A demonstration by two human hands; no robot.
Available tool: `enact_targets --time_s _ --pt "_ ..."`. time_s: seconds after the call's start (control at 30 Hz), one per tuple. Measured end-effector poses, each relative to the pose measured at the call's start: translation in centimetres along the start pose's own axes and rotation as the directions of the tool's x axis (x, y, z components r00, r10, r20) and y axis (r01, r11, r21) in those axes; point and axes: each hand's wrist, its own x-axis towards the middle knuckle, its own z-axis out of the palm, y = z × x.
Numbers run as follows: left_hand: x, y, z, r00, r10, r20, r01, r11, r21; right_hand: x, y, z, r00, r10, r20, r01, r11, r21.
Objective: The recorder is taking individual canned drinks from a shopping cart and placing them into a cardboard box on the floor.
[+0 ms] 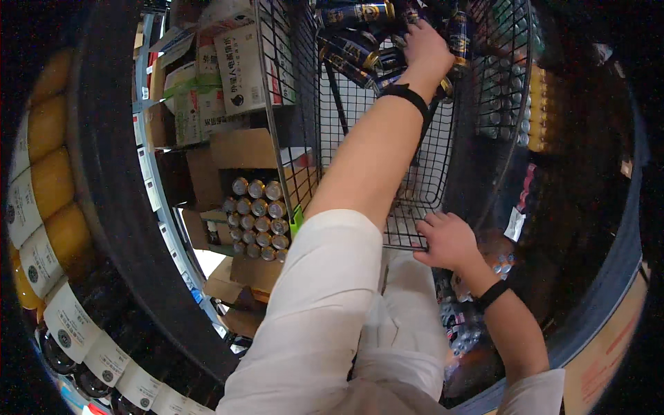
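Observation:
A black wire shopping cart (pixel 432 152) stands before me. Dark blue drink cans (pixel 349 62) with gold rims lie jumbled at its far end. My left arm stretches deep into the cart, a black band at the wrist. My left hand (pixel 427 52) is among the cans, its back toward me and its fingers curled over a dark can, mostly hidden by the hand. Nearer to me, my right hand (pixel 449 241) is closed over the near wire edge of the cart, and a black band circles that wrist too.
Left of the cart, an open carton (pixel 242 149) holds upright cans (pixel 257 214) in rows, below stacked white boxes (pixel 238 69). Orange-yellow bottles (pixel 52 173) with white labels line the far left. Shelved cans (pixel 539 111) and shrink-wrapped packs (pixel 463 328) stand on the right.

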Motion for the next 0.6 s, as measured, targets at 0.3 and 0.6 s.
enact_targets --time_s 0.3,0.6 --pt "-1.5 -2.4 -0.2 0.999 0.033 0.042 -0.029 0.996 -0.085 0.3 -0.3 -0.4 0.999 0.012 0.045 -0.011 1.0 -0.022" --pt "-10.7 -1.6 -16.9 0.921 0.223 -0.32 -0.328 0.886 -0.328 0.4 0.1 0.7 0.998 -0.017 -0.067 0.016 1.0 -0.009"
